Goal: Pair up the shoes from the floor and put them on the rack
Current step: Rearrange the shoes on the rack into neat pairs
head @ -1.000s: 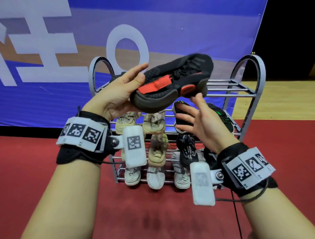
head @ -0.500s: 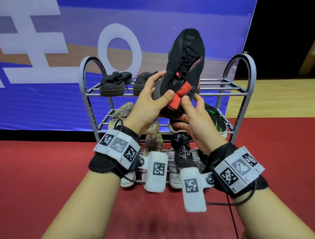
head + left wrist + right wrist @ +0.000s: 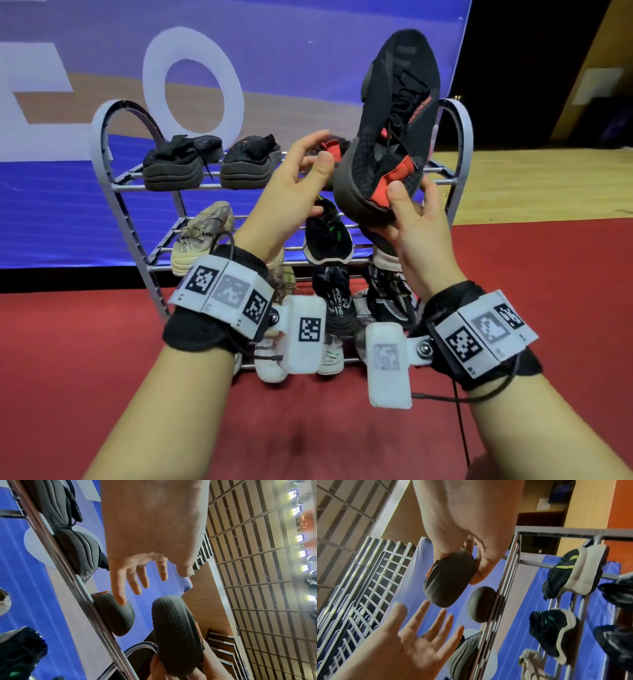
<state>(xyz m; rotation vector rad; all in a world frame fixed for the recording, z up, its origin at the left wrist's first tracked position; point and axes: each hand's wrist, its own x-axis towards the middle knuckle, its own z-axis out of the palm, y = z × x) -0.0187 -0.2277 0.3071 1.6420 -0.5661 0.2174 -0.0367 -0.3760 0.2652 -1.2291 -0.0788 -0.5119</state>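
A black sneaker with a red heel tab stands toe-up in front of the right end of the grey metal rack. My right hand grips its heel, thumb on the red tab; the right wrist view shows the same grip on the heel. My left hand is off the shoe, fingers spread and holding nothing. It hovers just in front of a matching black and red sneaker that lies on the top shelf, heel outward.
Two dark shoes sit at the left of the top shelf. Beige shoes and black-green ones fill the middle shelf, with more shoes on the lower shelves. Behind is a blue banner, below is red carpet.
The sneaker turned from lying sideways to toe-up and shifted right. My left hand let go of it and opened; my right hand took the heel alone.
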